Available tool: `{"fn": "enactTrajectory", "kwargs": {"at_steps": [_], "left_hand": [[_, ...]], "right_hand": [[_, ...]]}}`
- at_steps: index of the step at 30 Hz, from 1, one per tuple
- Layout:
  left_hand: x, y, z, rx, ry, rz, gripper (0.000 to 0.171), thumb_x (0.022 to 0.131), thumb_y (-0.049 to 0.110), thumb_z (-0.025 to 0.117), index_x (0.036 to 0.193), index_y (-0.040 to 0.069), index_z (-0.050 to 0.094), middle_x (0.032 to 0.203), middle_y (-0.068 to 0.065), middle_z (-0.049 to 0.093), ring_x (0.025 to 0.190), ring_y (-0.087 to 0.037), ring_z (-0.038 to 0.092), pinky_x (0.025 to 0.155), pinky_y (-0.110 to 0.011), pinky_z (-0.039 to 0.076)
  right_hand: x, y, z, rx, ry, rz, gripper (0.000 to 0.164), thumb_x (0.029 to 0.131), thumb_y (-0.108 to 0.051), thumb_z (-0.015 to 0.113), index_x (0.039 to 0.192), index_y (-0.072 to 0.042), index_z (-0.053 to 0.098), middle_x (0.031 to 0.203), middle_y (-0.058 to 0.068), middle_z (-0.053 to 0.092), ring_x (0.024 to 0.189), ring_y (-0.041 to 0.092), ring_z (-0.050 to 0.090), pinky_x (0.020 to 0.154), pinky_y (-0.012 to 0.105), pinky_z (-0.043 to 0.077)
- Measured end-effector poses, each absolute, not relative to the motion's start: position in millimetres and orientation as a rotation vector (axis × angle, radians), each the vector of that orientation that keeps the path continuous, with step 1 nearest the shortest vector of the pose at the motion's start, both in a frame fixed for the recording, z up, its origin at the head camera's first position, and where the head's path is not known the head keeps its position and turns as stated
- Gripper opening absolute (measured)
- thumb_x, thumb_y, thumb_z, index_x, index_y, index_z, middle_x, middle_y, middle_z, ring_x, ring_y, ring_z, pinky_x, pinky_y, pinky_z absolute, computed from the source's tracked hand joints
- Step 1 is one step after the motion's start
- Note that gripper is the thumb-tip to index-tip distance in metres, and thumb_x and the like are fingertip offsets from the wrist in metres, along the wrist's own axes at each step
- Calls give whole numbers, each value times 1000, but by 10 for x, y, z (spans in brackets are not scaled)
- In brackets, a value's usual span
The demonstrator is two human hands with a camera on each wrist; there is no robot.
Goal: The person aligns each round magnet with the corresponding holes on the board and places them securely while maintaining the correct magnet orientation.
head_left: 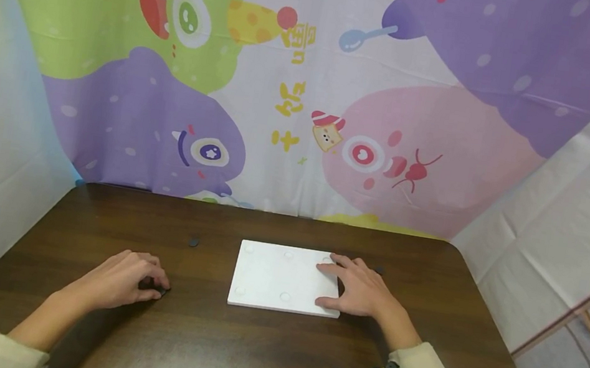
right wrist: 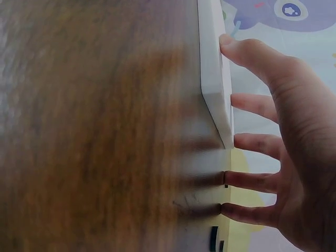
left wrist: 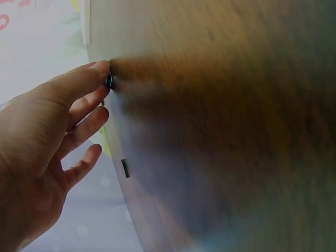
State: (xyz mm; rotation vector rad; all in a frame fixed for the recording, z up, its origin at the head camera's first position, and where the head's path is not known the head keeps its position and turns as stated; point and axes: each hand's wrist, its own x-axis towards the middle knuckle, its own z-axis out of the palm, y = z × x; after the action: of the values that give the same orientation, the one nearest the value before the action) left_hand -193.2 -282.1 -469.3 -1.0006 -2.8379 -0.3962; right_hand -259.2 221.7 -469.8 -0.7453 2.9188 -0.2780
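Note:
My left hand (head_left: 125,280) is low over the left half of the table, with thumb and forefinger pinching a small black piece (left wrist: 108,81). The fingers hide most of that piece. A white rectangular board (head_left: 276,279) lies flat at the middle, marked with several shallow round spots. My right hand (head_left: 362,286) rests at the board's right end with its fingers spread. In the right wrist view its thumb and two fingers (right wrist: 256,145) touch the board's top, while the other two fingers reach past its edge to the table.
The brown wooden table (head_left: 182,344) bears other small dark pieces: one dark piece (head_left: 193,242) left of the board and another dark piece (head_left: 379,270) beyond my right hand. A cartoon-printed cloth (head_left: 293,196) hangs behind the table's back edge, with pale cloth at both sides.

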Motion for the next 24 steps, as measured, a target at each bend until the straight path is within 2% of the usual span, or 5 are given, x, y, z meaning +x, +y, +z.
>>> {"fn": "enactTrajectory", "kwargs": {"at_steps": [8, 16, 24], "left_hand": [[-1935, -2807, -4681, -996, -2851, -400, 18, 87, 19, 97, 96, 28, 86, 95, 15, 79, 79, -3, 70, 67, -25, 55], [-1946, -2785, -4668, -1003, -2859, -423, 17, 86, 18, 97, 95, 28, 85, 94, 16, 78, 78, 5, 62, 67, -22, 52], [-1990, -2741, -4595, -1033, -2809, -393, 19, 85, 16, 98, 94, 28, 85, 93, 15, 78, 77, 4, 62, 67, -22, 52]], "right_hand": [[-2597, 2218, -4698, -737, 2919, -278, 83, 91, -71, 82, 161, -29, 64, 177, 13, 51, 142, 42, 60, 102, 70, 58], [-2600, 2208, -4691, -736, 2908, -295, 83, 90, -71, 82, 160, -29, 64, 177, 13, 51, 142, 43, 60, 101, 71, 58], [-2605, 2226, -4699, -719, 2904, -295, 83, 91, -71, 81, 161, -30, 63, 178, 13, 50, 145, 43, 59, 105, 73, 57]]}}
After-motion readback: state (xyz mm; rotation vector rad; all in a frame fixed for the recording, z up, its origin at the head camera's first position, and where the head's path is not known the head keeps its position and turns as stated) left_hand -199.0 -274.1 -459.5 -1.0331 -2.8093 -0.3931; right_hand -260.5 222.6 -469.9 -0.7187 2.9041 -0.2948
